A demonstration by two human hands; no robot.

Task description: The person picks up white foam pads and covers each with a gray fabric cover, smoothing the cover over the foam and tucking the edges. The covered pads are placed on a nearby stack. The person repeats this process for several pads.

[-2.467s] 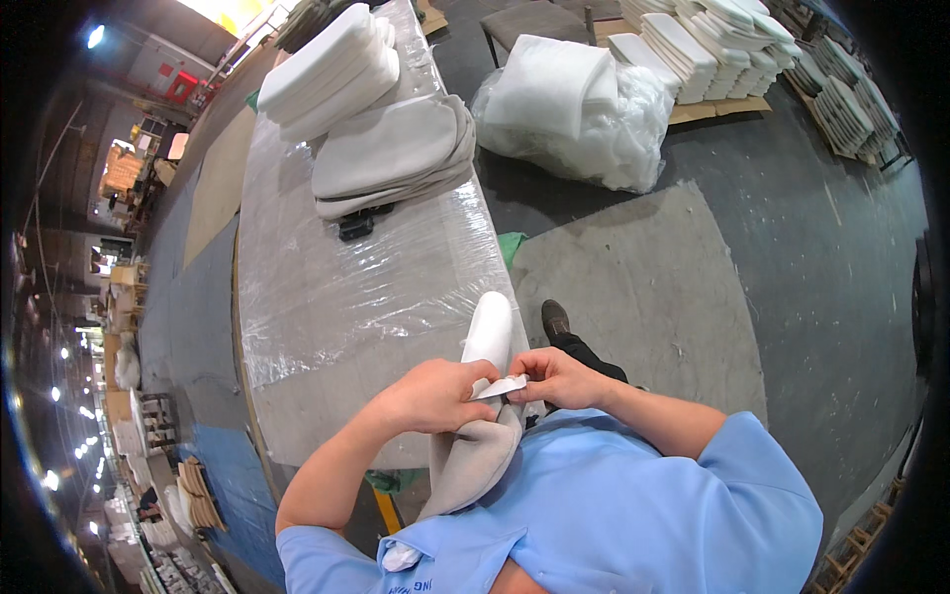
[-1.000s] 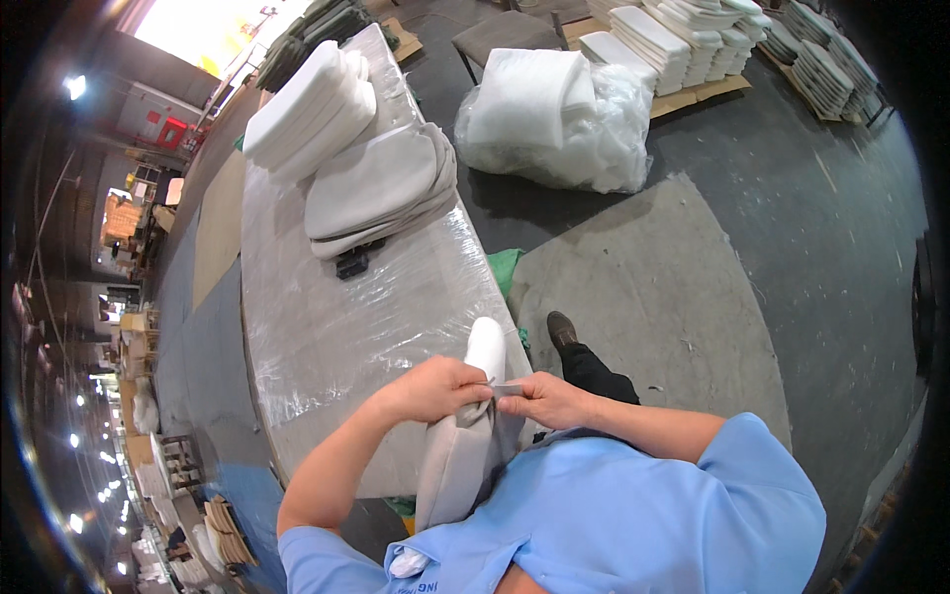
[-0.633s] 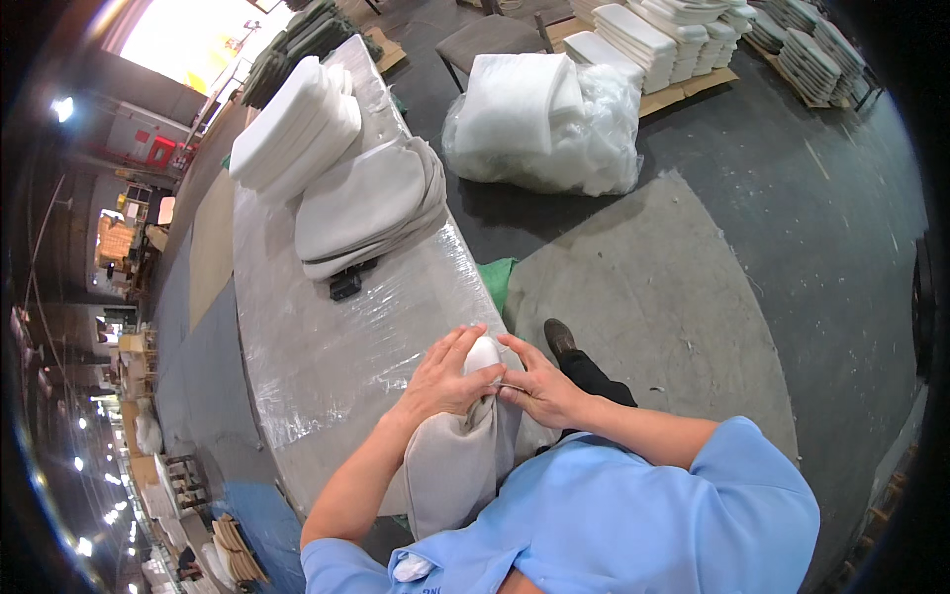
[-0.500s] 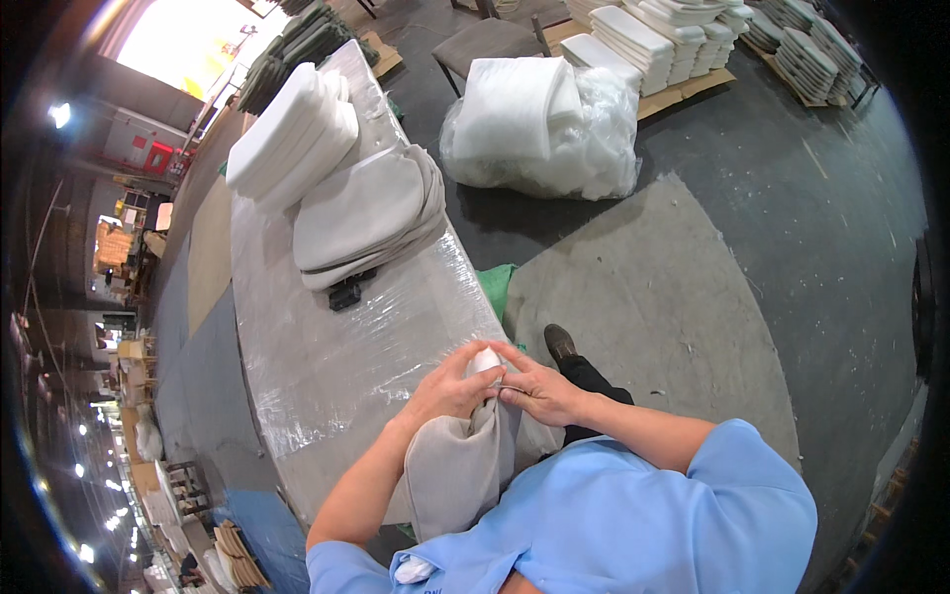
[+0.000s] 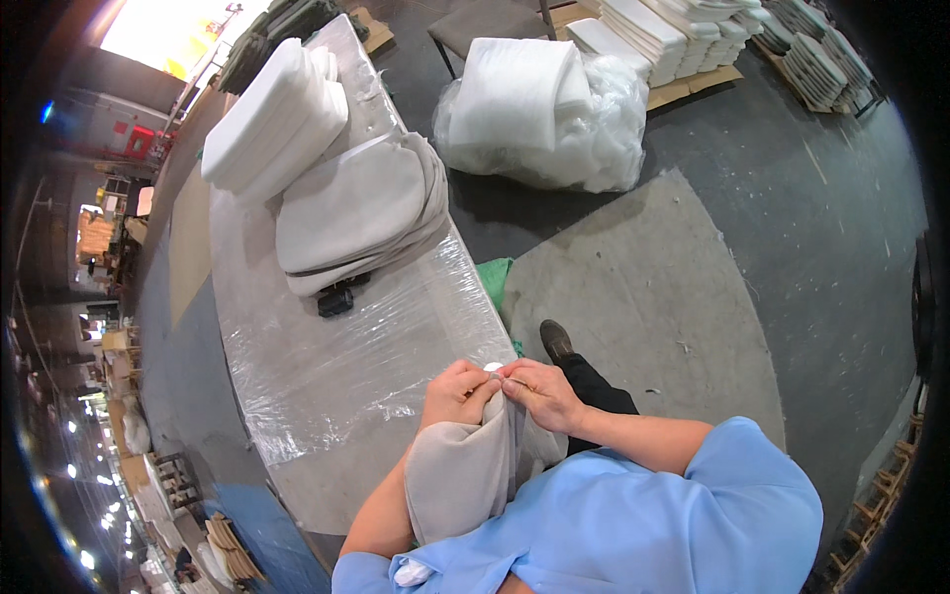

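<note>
Held close to my body is a light grey fabric cushion cover (image 5: 455,482), bunched at its top edge and hanging down against my blue shirt. My left hand (image 5: 458,396) pinches that edge, fingers curled and thumb pressed in. Right beside it, my right hand (image 5: 544,395) grips the same edge between thumb and fingers, the fingertips of both hands almost touching. A small bit of white foam (image 5: 493,367) shows just past the fingertips; most of it is hidden by the hands and the fabric.
The plastic-wrapped table (image 5: 327,366) carries a stack of grey cushions (image 5: 351,203), white foam pads (image 5: 272,124) and a small black object (image 5: 335,302). Beyond its right edge sit bagged white foam (image 5: 539,114) and a chair (image 5: 485,25). Stacked white pads (image 5: 643,40) stand farther back.
My fingers have drawn in over the white foam, so less of it shows. Both hands now pinch the cover's edge closer together. The view has shifted slightly.
</note>
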